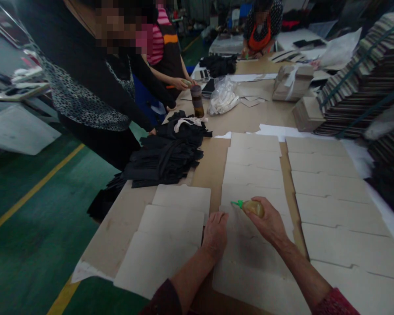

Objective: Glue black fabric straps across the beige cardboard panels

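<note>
My right hand is closed around a small squeeze bottle of yellowish liquid, held above the middle column of cardboard panels. Its green nozzle points left, close over a panel. My left hand rests at the left edge of that column, its fingers curled and pressed together. The thumb side is hidden, so I cannot see what it grips, if anything. To its left lies another column of overlapping pale panels; a further column runs along the right.
Black fabric strips are piled at the table's left edge. Beyond stand a dark jar, a plastic bag and a bundle of boards. Tall strapped stacks rise at the right. Co-workers stand along the left side and far end.
</note>
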`<act>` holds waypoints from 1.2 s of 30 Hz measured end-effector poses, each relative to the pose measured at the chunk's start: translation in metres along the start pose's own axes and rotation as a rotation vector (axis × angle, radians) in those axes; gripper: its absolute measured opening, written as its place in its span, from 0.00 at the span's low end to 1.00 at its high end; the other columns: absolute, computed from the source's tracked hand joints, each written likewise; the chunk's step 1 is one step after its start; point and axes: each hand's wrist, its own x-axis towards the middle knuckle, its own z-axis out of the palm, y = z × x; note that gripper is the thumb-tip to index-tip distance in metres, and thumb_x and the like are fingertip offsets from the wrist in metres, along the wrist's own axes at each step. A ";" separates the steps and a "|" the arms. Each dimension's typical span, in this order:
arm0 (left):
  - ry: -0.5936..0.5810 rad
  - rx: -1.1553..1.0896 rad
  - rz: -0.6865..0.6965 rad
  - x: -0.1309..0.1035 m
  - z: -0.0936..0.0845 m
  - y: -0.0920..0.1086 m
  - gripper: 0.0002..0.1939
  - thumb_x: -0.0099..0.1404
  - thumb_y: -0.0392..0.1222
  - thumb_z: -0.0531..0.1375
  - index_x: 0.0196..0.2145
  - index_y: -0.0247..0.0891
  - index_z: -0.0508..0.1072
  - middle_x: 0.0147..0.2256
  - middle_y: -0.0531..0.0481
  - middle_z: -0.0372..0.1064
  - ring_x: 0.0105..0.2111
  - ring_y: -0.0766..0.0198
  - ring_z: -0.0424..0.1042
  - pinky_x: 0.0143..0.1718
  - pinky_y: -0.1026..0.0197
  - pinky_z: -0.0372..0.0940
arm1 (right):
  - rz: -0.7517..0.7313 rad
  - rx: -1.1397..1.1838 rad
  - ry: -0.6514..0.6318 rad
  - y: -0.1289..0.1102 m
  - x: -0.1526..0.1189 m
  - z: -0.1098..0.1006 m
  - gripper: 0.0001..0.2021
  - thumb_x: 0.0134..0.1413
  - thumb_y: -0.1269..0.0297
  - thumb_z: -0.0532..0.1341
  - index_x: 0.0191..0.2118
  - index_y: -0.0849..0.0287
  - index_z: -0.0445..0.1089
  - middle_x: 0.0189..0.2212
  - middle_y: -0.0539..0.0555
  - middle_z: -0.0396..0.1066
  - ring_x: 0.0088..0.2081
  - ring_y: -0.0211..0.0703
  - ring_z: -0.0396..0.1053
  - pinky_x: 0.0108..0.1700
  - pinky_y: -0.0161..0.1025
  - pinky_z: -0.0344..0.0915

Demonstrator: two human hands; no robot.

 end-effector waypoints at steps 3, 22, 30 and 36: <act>-0.017 0.012 0.036 0.022 0.005 -0.003 0.20 0.67 0.30 0.52 0.56 0.36 0.66 0.54 0.46 0.66 0.54 0.58 0.62 0.60 0.57 0.61 | -0.061 -0.043 -0.011 -0.002 0.002 0.003 0.20 0.52 0.51 0.61 0.48 0.53 0.65 0.45 0.54 0.71 0.45 0.50 0.70 0.48 0.46 0.66; -0.047 0.019 0.018 0.040 0.020 -0.013 0.13 0.67 0.33 0.54 0.48 0.37 0.70 0.49 0.45 0.68 0.51 0.58 0.63 0.56 0.58 0.64 | -0.002 -0.175 -0.079 -0.010 -0.004 -0.015 0.17 0.54 0.52 0.59 0.48 0.51 0.65 0.44 0.53 0.72 0.42 0.50 0.71 0.43 0.44 0.65; -0.013 0.004 0.007 0.036 0.019 -0.011 0.13 0.65 0.29 0.54 0.46 0.35 0.71 0.49 0.44 0.69 0.51 0.57 0.63 0.56 0.56 0.64 | 0.040 0.047 0.065 -0.001 0.001 0.000 0.23 0.50 0.47 0.61 0.48 0.54 0.66 0.42 0.55 0.73 0.40 0.49 0.71 0.43 0.45 0.67; 0.050 -0.013 0.024 0.073 0.005 -0.009 0.14 0.66 0.29 0.51 0.45 0.37 0.71 0.45 0.44 0.69 0.48 0.57 0.63 0.55 0.55 0.63 | 0.201 0.270 0.177 0.010 0.021 -0.021 0.29 0.44 0.41 0.64 0.48 0.54 0.66 0.34 0.52 0.73 0.34 0.47 0.71 0.37 0.42 0.67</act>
